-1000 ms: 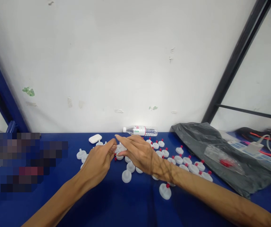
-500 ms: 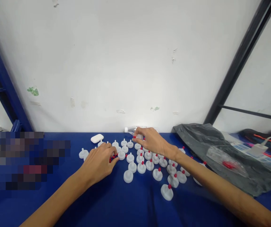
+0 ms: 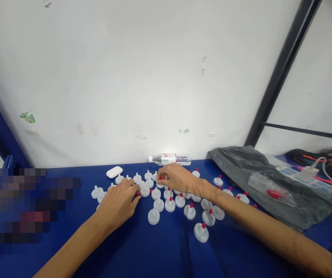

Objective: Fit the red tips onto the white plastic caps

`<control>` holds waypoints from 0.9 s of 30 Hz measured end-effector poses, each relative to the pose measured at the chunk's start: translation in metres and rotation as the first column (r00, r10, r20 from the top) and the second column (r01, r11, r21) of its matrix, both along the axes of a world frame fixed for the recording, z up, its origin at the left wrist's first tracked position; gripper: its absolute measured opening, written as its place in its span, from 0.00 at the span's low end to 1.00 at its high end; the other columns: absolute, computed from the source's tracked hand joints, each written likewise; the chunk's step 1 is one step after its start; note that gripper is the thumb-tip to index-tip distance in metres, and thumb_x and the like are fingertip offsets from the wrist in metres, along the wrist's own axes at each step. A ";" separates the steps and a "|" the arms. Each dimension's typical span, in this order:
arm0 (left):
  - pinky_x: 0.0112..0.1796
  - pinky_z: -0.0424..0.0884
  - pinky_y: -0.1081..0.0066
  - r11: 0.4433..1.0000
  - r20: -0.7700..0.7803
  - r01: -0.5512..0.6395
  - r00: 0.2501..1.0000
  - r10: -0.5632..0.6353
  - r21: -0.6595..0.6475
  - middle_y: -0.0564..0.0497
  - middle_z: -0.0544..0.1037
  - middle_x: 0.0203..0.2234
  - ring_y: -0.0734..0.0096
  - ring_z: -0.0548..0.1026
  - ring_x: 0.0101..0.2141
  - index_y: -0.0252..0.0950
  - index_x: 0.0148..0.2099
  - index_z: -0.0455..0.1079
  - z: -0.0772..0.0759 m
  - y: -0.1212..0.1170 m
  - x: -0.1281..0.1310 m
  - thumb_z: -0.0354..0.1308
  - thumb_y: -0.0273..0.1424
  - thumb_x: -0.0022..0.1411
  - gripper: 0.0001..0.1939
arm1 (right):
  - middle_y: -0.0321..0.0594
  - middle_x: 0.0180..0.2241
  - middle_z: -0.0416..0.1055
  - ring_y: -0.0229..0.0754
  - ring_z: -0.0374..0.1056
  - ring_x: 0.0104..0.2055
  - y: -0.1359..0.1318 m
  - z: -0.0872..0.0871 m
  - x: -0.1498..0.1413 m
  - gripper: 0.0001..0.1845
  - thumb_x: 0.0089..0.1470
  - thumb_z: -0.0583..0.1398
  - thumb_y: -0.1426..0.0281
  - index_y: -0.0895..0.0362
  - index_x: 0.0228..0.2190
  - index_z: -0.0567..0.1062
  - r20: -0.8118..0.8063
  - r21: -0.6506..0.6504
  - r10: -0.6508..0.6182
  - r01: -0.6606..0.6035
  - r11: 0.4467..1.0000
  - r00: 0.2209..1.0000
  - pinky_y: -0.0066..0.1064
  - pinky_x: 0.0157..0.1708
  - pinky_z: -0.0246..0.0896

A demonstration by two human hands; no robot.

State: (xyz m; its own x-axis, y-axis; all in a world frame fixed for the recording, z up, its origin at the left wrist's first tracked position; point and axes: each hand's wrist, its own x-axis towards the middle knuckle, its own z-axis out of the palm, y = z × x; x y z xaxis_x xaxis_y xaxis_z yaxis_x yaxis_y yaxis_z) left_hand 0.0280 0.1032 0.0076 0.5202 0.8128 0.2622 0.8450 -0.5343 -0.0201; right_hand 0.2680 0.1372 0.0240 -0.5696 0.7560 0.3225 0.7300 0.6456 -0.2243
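Many white plastic nozzle caps (image 3: 153,216) stand spout up on the blue table; those on the right mostly carry small red tips (image 3: 204,225) on their spouts. My right hand (image 3: 174,177) reaches among the back rows, thumb and fingers pinched at a small red tip (image 3: 160,178) over a white nozzle cap. My left hand (image 3: 122,199) rests palm down among the bare-spouted caps at the left. Its fingers are curled together, with a bit of red showing at the fingertips; the hand hides most of what lies beneath.
A clear bottle (image 3: 170,158) lies along the wall, and a white oval case (image 3: 114,172) sits at the back left. To the right are a dark plastic bag (image 3: 241,166), a clear bag with red pieces (image 3: 272,191) and a power strip with a charger (image 3: 309,173).
My right hand has come down and nearer among the caps, uncovering the bottle. My left hand stays near the same caps, its fingers now covering most of the red pieces. The view has shifted slightly.
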 end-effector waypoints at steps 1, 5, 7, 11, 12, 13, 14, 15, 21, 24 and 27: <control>0.28 0.64 0.64 1.000 -0.005 0.000 1.000 0.000 0.005 0.46 0.78 0.36 0.52 0.76 0.41 0.39 0.41 0.74 0.000 0.000 0.000 0.53 0.28 0.66 0.08 | 0.35 0.29 0.77 0.38 0.72 0.29 0.001 -0.002 0.000 0.04 0.58 0.65 0.68 0.56 0.33 0.79 0.002 -0.008 0.005 -0.005 1.000 1.000 0.29 0.30 0.60; 0.28 0.64 0.64 1.000 -0.021 0.007 1.000 -0.007 0.020 0.44 0.77 0.36 0.51 0.76 0.40 0.38 0.41 0.74 0.000 -0.002 0.003 0.54 0.29 0.66 0.07 | 0.37 0.30 0.78 0.41 0.72 0.30 0.001 -0.003 0.002 0.04 0.58 0.65 0.68 0.56 0.35 0.80 0.015 -0.016 0.026 -0.025 1.000 1.000 0.31 0.30 0.61; 0.28 0.64 0.64 1.000 -0.018 0.014 1.000 -0.014 0.023 0.44 0.77 0.36 0.51 0.76 0.39 0.37 0.40 0.73 0.000 -0.003 0.004 0.53 0.28 0.66 0.07 | 0.39 0.34 0.79 0.43 0.73 0.35 -0.001 0.002 0.003 0.07 0.60 0.64 0.67 0.55 0.40 0.80 0.012 -0.007 0.054 -0.054 0.999 0.998 0.33 0.35 0.64; 0.30 0.65 0.64 0.999 0.037 0.027 0.999 -0.028 0.032 0.46 0.77 0.36 0.54 0.76 0.38 0.38 0.38 0.71 -0.001 -0.005 0.006 0.52 0.27 0.65 0.07 | 0.39 0.40 0.77 0.46 0.71 0.45 -0.005 0.010 0.004 0.12 0.63 0.61 0.60 0.52 0.41 0.80 0.000 0.013 0.111 -0.111 0.994 0.994 0.39 0.46 0.63; 0.30 0.65 0.64 0.999 0.063 0.025 0.998 -0.027 0.038 0.46 0.77 0.36 0.55 0.76 0.37 0.39 0.38 0.70 0.000 -0.005 0.006 0.51 0.27 0.65 0.07 | 0.39 0.40 0.77 0.46 0.70 0.45 -0.006 0.010 0.004 0.13 0.61 0.62 0.57 0.52 0.39 0.80 0.004 0.011 0.120 -0.120 0.993 0.993 0.39 0.46 0.64; 0.30 0.65 0.64 0.999 0.092 0.019 0.995 -0.023 0.045 0.47 0.77 0.36 0.56 0.76 0.37 0.39 0.39 0.69 0.000 -0.006 0.006 0.50 0.27 0.65 0.07 | 0.39 0.39 0.76 0.47 0.70 0.45 -0.006 0.008 0.002 0.13 0.59 0.64 0.56 0.52 0.38 0.81 0.010 0.008 0.127 -0.127 0.992 0.992 0.40 0.46 0.64; 0.30 0.65 0.65 0.999 0.123 0.010 0.992 -0.017 0.052 0.48 0.77 0.36 0.57 0.76 0.36 0.40 0.39 0.68 0.001 -0.006 0.006 0.50 0.27 0.65 0.07 | 0.39 0.38 0.75 0.48 0.69 0.45 -0.006 0.006 0.001 0.12 0.56 0.66 0.57 0.52 0.36 0.81 0.018 0.005 0.133 -0.133 0.991 0.991 0.40 0.45 0.64; 0.30 0.65 0.65 0.998 0.154 0.003 0.988 -0.012 0.058 0.49 0.77 0.35 0.58 0.77 0.35 0.40 0.40 0.68 0.001 -0.006 0.006 0.50 0.28 0.65 0.06 | 0.39 0.37 0.75 0.49 0.69 0.44 -0.006 0.004 0.000 0.11 0.54 0.68 0.58 0.52 0.35 0.81 0.027 0.003 0.139 -0.139 0.990 0.990 0.40 0.43 0.65; 0.31 0.66 0.67 0.995 0.293 0.034 0.954 -0.061 0.096 0.53 0.77 0.28 0.65 0.76 0.29 0.42 0.42 0.70 0.005 -0.007 0.002 0.52 0.31 0.64 0.06 | 0.39 0.40 0.74 0.44 0.69 0.44 -0.019 0.016 -0.003 0.03 0.61 0.61 0.69 0.54 0.38 0.74 -0.011 0.032 0.173 -0.173 0.984 0.985 0.38 0.45 0.64; 0.32 0.67 0.68 0.989 0.331 0.075 0.937 -0.114 0.129 0.52 0.79 0.32 0.66 0.77 0.31 0.41 0.44 0.72 0.005 -0.006 0.002 0.51 0.31 0.67 0.09 | 0.38 0.36 0.74 0.42 0.70 0.38 -0.027 0.023 -0.006 0.04 0.65 0.56 0.70 0.55 0.42 0.70 -0.034 0.037 0.177 -0.176 0.984 0.984 0.35 0.40 0.66; 0.32 0.67 0.70 0.979 0.343 0.133 0.922 -0.180 0.156 0.51 0.80 0.38 0.68 0.77 0.32 0.42 0.48 0.72 0.004 -0.005 0.001 0.48 0.33 0.71 0.12 | 0.36 0.34 0.73 0.42 0.70 0.37 -0.030 0.022 -0.011 0.03 0.63 0.59 0.69 0.54 0.40 0.71 -0.032 0.061 0.186 -0.184 0.981 0.982 0.35 0.40 0.65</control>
State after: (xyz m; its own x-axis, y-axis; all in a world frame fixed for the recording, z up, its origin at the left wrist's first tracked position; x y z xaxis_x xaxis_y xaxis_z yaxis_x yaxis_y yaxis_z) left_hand 0.0294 0.0985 0.0118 0.4920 0.6763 0.5482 0.7152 -0.6730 0.1883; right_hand 0.2573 0.1068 0.0456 -0.6848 0.6181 0.3860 0.5883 0.7815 -0.2076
